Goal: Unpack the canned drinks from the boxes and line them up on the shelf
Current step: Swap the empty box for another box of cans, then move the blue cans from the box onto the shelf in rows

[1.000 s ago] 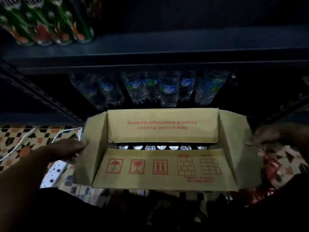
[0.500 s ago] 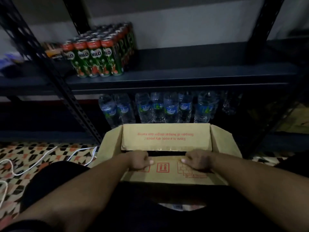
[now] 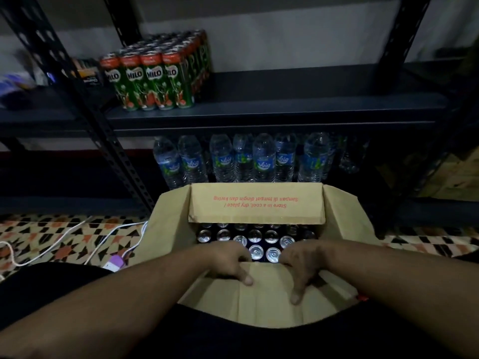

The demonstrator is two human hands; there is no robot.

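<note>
A brown cardboard box [image 3: 168, 229] stands on the floor in front of me with its flaps folded out. Several silver-topped cans [image 3: 255, 235] show inside, packed in rows. My left hand [image 3: 230, 263] and my right hand [image 3: 303, 265] both grip the edge of the near flap [image 3: 269, 296], fingers curled over it, and hold it bent down toward me. The far flap [image 3: 256, 203] with red print stands up over the back rows of cans. A block of green Milo cans [image 3: 155, 76] stands at the left of the dark shelf [image 3: 285, 110].
Water bottles [image 3: 243, 158] fill the lower shelf behind the box. Black perforated uprights [image 3: 85, 99] frame the rack. White cables [image 3: 77, 234] and a small purple plug [image 3: 115, 263] lie on the patterned floor at the left. The shelf right of the Milo cans is bare.
My hands moved from the box's side flaps to the near flap and pulled it down toward me, uncovering more rows of cans. The view rose to show the shelf.
</note>
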